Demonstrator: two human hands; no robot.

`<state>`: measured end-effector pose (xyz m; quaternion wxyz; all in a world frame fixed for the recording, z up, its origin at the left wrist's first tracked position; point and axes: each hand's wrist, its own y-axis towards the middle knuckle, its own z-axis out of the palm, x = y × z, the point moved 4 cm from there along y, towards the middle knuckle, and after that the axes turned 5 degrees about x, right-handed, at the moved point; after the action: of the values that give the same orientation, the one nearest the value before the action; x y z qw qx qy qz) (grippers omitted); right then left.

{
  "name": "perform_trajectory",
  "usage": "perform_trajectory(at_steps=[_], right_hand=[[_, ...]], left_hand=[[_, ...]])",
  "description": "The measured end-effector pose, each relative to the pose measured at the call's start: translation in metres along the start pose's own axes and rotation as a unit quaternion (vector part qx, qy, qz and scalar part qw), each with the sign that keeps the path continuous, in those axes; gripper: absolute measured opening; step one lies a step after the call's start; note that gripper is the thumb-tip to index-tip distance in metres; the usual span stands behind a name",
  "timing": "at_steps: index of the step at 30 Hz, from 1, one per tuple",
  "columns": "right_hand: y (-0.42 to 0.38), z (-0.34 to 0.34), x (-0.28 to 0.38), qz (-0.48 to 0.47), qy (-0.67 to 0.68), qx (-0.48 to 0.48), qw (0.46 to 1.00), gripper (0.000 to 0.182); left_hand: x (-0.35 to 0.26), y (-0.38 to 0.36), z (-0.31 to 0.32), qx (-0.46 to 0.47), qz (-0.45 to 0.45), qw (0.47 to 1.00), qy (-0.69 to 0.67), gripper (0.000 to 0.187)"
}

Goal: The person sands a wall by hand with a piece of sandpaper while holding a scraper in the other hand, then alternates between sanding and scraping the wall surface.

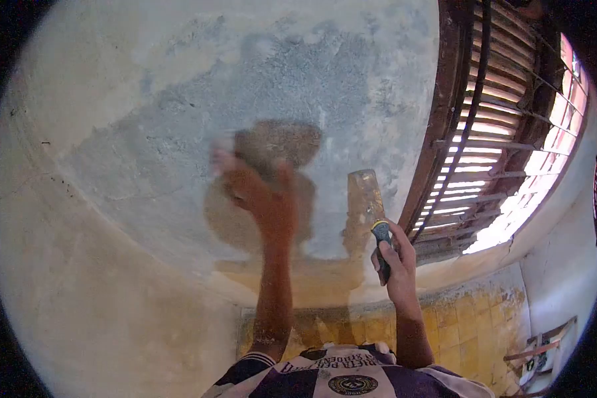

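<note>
My left hand is raised in front of the wall, smeared by motion. A pale blur shows at its fingertips, and I cannot make out whether the hand holds anything. Dark shadow patches lie on the wall around it. In my right hand is a putty knife, its fingers wrapped round the dark handle with a yellow ring. The wide blade points up and looks stained. Behind both hands the wall has a rough blue-grey patch, bordered by cream-coloured paint.
On the right is a window with wooden slats and metal bars, bright light coming through. Yellow tiles cover the lower wall. A wooden frame-like object stands at the lower right. The striped shirt shows at the bottom.
</note>
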<state>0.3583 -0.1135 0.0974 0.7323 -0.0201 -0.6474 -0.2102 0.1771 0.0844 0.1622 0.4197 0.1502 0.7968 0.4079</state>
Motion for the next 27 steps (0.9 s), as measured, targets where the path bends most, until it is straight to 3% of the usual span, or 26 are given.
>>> perform_trajectory(at_steps=[1,3,5,8,9,12,14,16,19,22,24,27], right_hand=[[-0.003,-0.006,0.000,0.002,-0.001,-0.002,1.000,0.044],[-0.005,-0.016,-0.004,-0.013,0.012,-0.015,1.000,0.048],[-0.005,-0.017,-0.005,-0.041,0.038,0.003,0.998,0.052],[-0.006,-0.024,-0.001,-0.076,0.074,0.054,0.993,0.062],[-0.006,-0.025,-0.002,-0.077,0.077,0.055,0.992,0.065],[-0.005,-0.039,-0.005,-0.071,0.069,0.061,0.993,0.069],[-0.005,-0.048,-0.004,-0.063,0.068,0.054,0.994,0.070],[-0.005,-0.051,-0.002,-0.051,0.081,0.037,0.995,0.072],[-0.001,-0.054,-0.005,-0.042,0.090,0.045,0.994,0.069],[0.000,-0.060,-0.004,-0.050,0.080,0.088,0.992,0.066],[-0.001,-0.066,0.002,-0.046,0.076,0.084,0.993,0.065],[-0.004,-0.080,0.000,-0.035,0.081,0.077,0.993,0.066]], left_hand=[[0.026,0.014,0.000,-0.008,-0.034,0.999,-0.010,0.097],[0.015,0.017,0.007,-0.010,-0.025,1.000,0.015,0.096],[-0.057,0.004,0.017,-0.002,0.065,0.994,0.085,0.095],[-0.104,-0.017,0.036,0.170,0.090,0.962,0.193,0.093],[-0.081,-0.010,0.037,0.060,0.141,0.971,0.183,0.088],[0.012,0.044,0.017,-0.060,-0.037,0.995,0.074,0.080],[0.019,0.050,0.014,-0.121,-0.045,0.985,0.112,0.081],[0.006,0.041,0.028,-0.153,-0.014,0.974,0.167,0.083],[-0.085,-0.003,0.046,-0.004,0.091,0.971,0.220,0.081],[-0.093,-0.001,0.038,0.007,0.088,0.967,0.238,0.087],[-0.019,0.038,0.028,-0.100,0.027,0.972,0.211,0.094],[-0.031,0.047,0.011,-0.203,0.012,0.972,0.121,0.095]])
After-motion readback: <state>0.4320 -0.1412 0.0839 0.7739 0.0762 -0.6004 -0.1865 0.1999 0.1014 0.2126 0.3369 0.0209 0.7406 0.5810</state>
